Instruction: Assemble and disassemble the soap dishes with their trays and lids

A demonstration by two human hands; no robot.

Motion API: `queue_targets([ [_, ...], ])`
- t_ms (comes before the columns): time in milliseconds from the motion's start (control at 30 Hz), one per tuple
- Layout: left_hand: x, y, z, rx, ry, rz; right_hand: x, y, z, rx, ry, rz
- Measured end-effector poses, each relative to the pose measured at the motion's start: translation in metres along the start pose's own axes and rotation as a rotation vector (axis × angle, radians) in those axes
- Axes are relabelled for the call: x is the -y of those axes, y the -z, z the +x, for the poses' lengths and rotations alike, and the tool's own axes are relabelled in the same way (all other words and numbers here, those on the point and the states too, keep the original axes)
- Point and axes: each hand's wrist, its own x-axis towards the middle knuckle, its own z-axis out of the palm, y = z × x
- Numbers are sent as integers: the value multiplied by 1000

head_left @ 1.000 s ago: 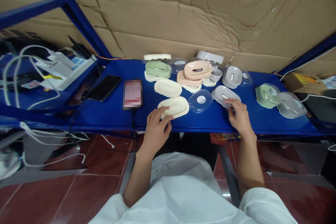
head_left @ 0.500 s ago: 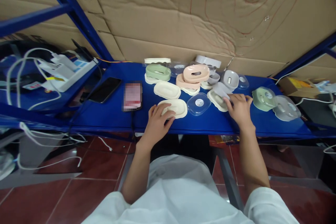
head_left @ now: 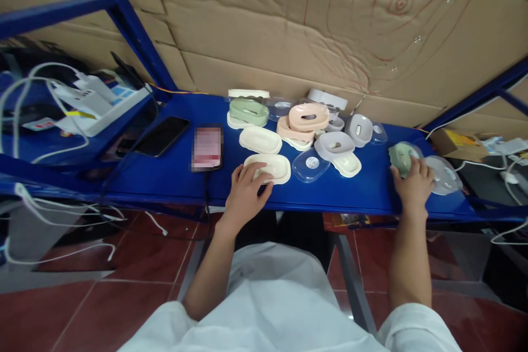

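Note:
My left hand (head_left: pixel 249 190) rests its fingers on a cream oval tray (head_left: pixel 278 169) near the front edge, thumb apart from the fingers. At the right, my right hand (head_left: pixel 413 184) has its fingers on a green dish with a clear cover (head_left: pixel 402 155); how firmly it holds it is hidden. A clear lid (head_left: pixel 310 166) lies beside the cream tray. A grey oval dish (head_left: pixel 335 146) leans over another cream tray (head_left: pixel 348 166). Behind are stacked peach dishes (head_left: pixel 308 116), a green dish (head_left: pixel 248 111) and a second grey dish (head_left: pixel 359 130).
On the blue table (head_left: pixel 256 198) lie a black phone (head_left: pixel 163 136) and a lit phone (head_left: pixel 207 147). A white power strip (head_left: pixel 103 113) is at the left. Another clear cover (head_left: pixel 444 176) and a small carton (head_left: pixel 456 148) stand at the right.
My right hand has let go of the grey dish, which now sits over the cream tray, and has moved right to the green dish. My left hand stays on its tray.

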Motion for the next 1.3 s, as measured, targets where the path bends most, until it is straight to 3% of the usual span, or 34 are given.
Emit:
queue_targets([
  [100, -1, -2, 0, -1, 7, 13, -7, -3, -3, -39, 77, 39],
  [333, 0, -2, -1, 27, 19, 26, 8, 2, 24, -12, -66, 208],
  [500, 2, -1, -2, 37, 21, 16, 30, -6, 36, 32, -68, 243],
  [633, 2, -1, -1, 29, 17, 16, 52, -6, 17, 48, 104, 210],
  [767, 1, -3, -1, 15, 13, 31, 66, 7, -9, 38, 237, 60],
  [1067, 1, -4, -1, 4, 14, 34, 77, 33, -38, 228, 452, 5],
  [1167, 1, -4, -1, 5, 23, 32, 77, 34, -43, 186, 434, 1],
  [1300, 1, -5, -2, 5, 30, 35, 87, 37, -46, 24, 317, 38],
])
